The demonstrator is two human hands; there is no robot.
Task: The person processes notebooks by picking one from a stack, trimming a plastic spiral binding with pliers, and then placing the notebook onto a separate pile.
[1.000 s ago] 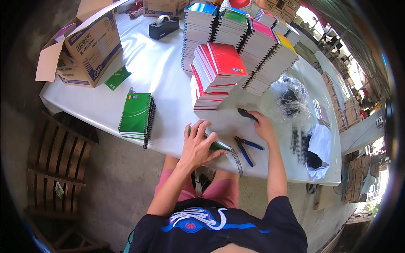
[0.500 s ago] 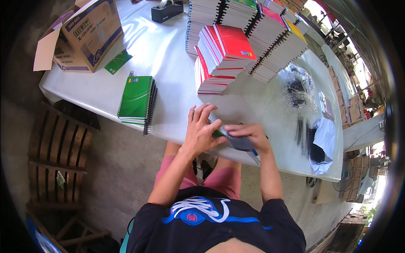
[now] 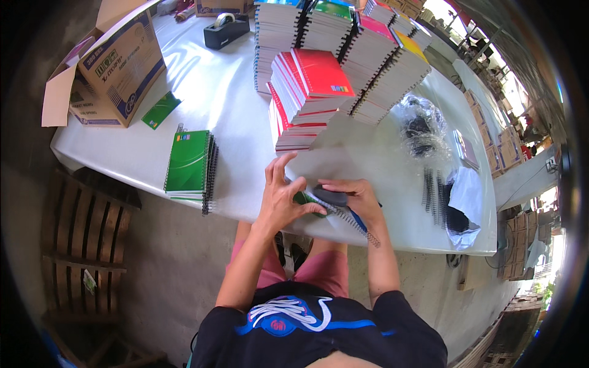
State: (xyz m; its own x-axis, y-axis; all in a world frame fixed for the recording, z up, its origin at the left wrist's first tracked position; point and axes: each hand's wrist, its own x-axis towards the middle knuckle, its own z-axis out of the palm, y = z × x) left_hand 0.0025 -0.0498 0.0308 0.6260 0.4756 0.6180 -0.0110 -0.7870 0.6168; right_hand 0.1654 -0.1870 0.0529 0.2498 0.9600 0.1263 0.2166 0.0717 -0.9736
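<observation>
At the table's near edge, my left hand [image 3: 279, 199] pinches a small green notebook [image 3: 302, 199] between thumb and curled fingers. A wire spiral coil [image 3: 351, 224] runs along the notebook's edge and sticks out past it toward my right wrist. My right hand [image 3: 362, 199] is closed on a dark grey, rounded block [image 3: 331, 195], which lies against the coil. Beneath that hand a slim blue piece [image 3: 358, 221] shows; its kind is unclear. To the left is a short pile of green spiral notebooks [image 3: 188, 161].
Red-covered booklets [image 3: 322, 73] stand stacked ahead, before taller spiral notebook stacks [image 3: 383, 80]. A cardboard box [image 3: 116, 73], a green cover sheet [image 3: 161, 110] and a tape dispenser [image 3: 227, 32] are far left. Loose coils [image 3: 434, 196] and clear plastic wrap [image 3: 423, 126] lie right. A wooden slatted chair [image 3: 86, 227] stands left.
The grey block has shifted up and left along the coil with my right hand. More of the coil shows below it. The whole view has shifted slightly; my left hand keeps its pinch.
</observation>
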